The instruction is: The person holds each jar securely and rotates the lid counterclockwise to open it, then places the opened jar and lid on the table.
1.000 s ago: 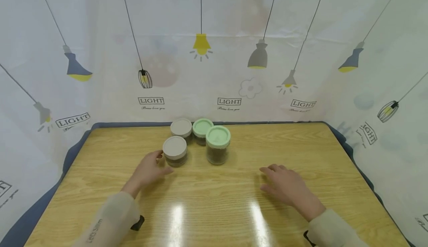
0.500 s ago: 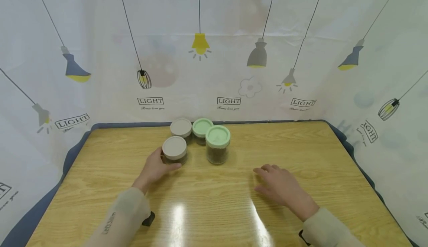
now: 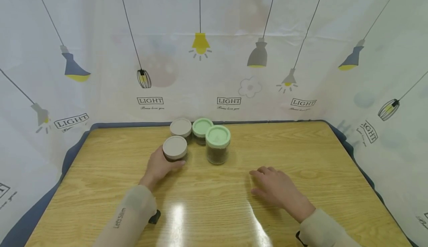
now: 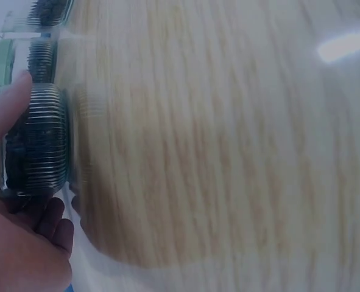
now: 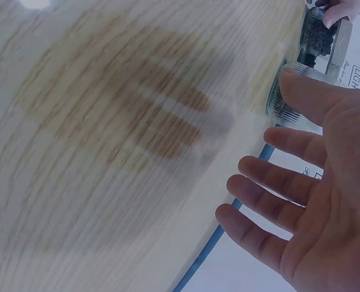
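My left hand (image 3: 159, 167) grips a squat glass jar with a greyish-beige lid (image 3: 175, 147), its thumb along the near side and its fingers round the left side. In the left wrist view, this jar (image 4: 45, 140) shows ridged glass and dark contents between thumb and curled fingers. Behind it stands a second jar with a beige lid (image 3: 181, 127). To the right are a short jar with a green lid (image 3: 202, 128) and a taller green-lidded jar (image 3: 218, 143). My right hand (image 3: 274, 187) holds nothing over the table's right half, fingers spread and slightly bent in the right wrist view.
The jars stand in a cluster near the back edge of the wood-grain table (image 3: 301, 143). A pale curtain (image 3: 220, 72) printed with hanging lamps encloses the back and sides. Bright light reflections lie on the front of the tabletop.
My left hand has moved right and slightly forward, closing its thumb and fingers round the front beige-lidded jar. My right hand has drifted a little to the left.
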`<state>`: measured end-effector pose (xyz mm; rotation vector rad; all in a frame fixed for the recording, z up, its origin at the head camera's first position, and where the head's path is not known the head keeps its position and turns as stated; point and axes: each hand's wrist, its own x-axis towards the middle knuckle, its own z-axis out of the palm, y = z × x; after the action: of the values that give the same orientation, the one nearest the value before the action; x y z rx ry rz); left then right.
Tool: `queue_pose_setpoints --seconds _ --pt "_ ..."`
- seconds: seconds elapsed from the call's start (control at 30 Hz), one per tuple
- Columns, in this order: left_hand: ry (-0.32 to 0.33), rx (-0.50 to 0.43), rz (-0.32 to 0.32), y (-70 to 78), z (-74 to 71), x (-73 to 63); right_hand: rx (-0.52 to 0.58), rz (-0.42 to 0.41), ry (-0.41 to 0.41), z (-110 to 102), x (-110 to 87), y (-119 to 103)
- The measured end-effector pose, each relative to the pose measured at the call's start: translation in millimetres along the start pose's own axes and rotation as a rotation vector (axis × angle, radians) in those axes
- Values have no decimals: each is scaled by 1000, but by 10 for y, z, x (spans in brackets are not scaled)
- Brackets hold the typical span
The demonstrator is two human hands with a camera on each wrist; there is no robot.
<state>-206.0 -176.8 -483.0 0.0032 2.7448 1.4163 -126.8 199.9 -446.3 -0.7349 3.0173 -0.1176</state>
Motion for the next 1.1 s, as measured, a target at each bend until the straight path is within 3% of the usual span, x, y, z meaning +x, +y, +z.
queue_pose_setpoints --seconds 0.2,0.37,0.77,1.1 --pt "-9 6 -45 13 -2 1 3 1 -2 7 -8 -3" --pt "-20 -10 -44 1 7 4 4 -1 -1 3 -22 -12" --pt "46 140 -39 -31 32 12 -22 0 3 -21 -46 -25" --pt "14 139 -44 -67 10 24 -6 11 -15 -16 -33 -37"
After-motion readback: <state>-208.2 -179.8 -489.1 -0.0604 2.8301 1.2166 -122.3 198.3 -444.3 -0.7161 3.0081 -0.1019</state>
